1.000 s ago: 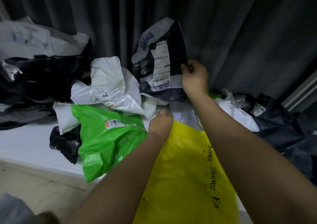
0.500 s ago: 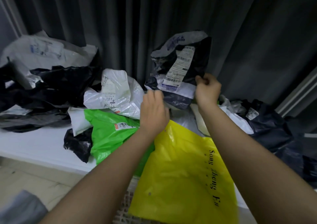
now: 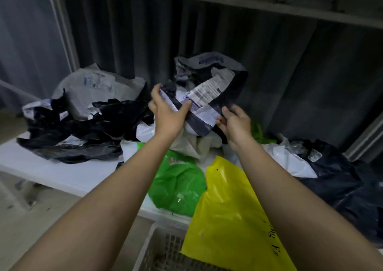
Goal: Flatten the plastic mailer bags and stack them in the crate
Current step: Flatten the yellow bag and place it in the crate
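**Crumpled mailer held up for flattening**

A crumpled black-and-white plastic mailer bag is raised above the far pile. The left hand grips its left edge; the right hand, fingers curled, apparently pinches the lower right corner, to stretch it. The white lattice crate waits nearest, under a flat yellow plastic bag.

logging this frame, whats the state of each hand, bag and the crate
left hand: grips the black mailer
right hand: pinches the black mailer's lower edge
black mailer: held up, crumpled, not flat
yellow bag: fairly flat, draped over the crate
green bag: crumpled on the table
crate: partly covered, contents hidden
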Demonstrator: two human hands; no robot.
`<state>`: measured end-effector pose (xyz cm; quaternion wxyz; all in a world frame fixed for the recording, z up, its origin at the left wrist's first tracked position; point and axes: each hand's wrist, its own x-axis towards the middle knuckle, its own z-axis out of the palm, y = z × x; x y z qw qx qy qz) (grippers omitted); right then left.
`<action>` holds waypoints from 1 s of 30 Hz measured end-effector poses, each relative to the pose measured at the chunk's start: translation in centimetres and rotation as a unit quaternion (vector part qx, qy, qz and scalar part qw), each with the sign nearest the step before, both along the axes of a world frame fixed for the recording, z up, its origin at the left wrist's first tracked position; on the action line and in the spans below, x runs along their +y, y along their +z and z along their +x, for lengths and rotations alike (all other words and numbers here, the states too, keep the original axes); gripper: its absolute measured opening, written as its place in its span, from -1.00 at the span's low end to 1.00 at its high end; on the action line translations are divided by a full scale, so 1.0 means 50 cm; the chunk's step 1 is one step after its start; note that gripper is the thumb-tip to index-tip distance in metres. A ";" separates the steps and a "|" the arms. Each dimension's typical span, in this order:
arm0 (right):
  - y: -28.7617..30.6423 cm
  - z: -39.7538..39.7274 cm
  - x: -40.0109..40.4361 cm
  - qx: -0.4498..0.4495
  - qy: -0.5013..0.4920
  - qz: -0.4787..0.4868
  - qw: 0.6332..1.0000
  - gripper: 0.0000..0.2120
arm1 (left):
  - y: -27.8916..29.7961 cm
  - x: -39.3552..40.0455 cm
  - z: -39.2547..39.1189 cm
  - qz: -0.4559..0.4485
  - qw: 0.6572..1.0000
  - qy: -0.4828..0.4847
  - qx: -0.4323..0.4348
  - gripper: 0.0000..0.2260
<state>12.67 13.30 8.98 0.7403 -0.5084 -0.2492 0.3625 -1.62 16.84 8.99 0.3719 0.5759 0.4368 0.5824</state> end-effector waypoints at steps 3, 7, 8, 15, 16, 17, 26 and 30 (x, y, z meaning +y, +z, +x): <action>0.025 -0.066 0.034 0.022 0.083 0.033 0.996 -0.54 | 0.010 0.040 -0.059 0.007 0.997 0.065 -0.037 -0.34; 0.023 -0.129 0.092 -0.024 0.131 -0.013 0.991 -0.49 | 0.017 0.120 -0.132 -0.040 0.984 0.156 -0.082 -0.34; 0.013 -0.135 0.101 -0.041 0.136 -0.027 0.990 -0.51 | 0.018 0.140 -0.145 -0.057 0.978 0.173 -0.097 -0.33; -0.035 -0.117 0.127 -0.040 0.093 -0.017 0.995 -0.68 | -0.003 0.214 -0.187 -0.189 0.970 0.151 0.022 -0.33; -0.037 -0.105 0.119 -0.038 0.076 -0.009 0.996 -0.71 | -0.008 0.207 -0.183 -0.181 0.971 0.151 0.048 -0.36; -0.042 -0.090 0.107 -0.047 0.058 -0.009 0.997 -0.74 | -0.013 0.198 -0.177 -0.166 0.972 0.152 0.068 -0.38; -0.223 0.136 -0.145 -0.477 0.072 -0.210 0.850 -0.83 | -0.129 -0.017 -0.002 0.167 0.887 -0.017 0.431 -0.51; -0.320 0.193 -0.277 -0.585 0.089 -0.303 0.747 -0.74 | -0.244 -0.135 0.110 0.208 0.786 -0.182 0.553 -0.54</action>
